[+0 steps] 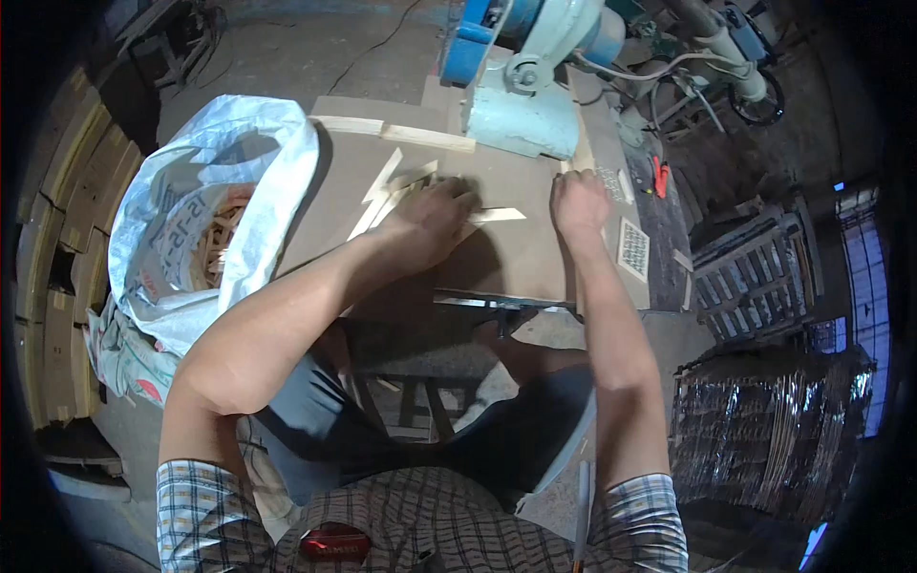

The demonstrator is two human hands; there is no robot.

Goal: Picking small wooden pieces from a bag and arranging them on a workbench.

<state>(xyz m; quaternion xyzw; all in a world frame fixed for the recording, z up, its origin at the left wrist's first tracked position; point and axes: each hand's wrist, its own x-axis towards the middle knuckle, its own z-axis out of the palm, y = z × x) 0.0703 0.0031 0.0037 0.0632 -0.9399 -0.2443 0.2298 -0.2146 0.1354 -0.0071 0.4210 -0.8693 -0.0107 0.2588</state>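
My left hand (438,215) reaches over the brown board (530,265) with its fingers curled down among thin pale wooden strips. One flat strip (501,214) sticks out on its right side, and a slanted strip (382,175) lies on its left. The fingertips are in shadow, so whether they grip a strip is hidden. My right hand (582,200) rests with bent fingers at the long wooden edge strip (580,276), just below the pale green machine base (523,118). What is under its fingers cannot be seen.
An open white woven sack (286,143) holding wood offcuts (218,240) stands left of the board. Two end-to-end battens (426,137) lie near the machine. Right of the board are a perforated lattice panel (633,251) and red-handled pliers (660,177). Cardboard boxes (75,222) are stacked far left.
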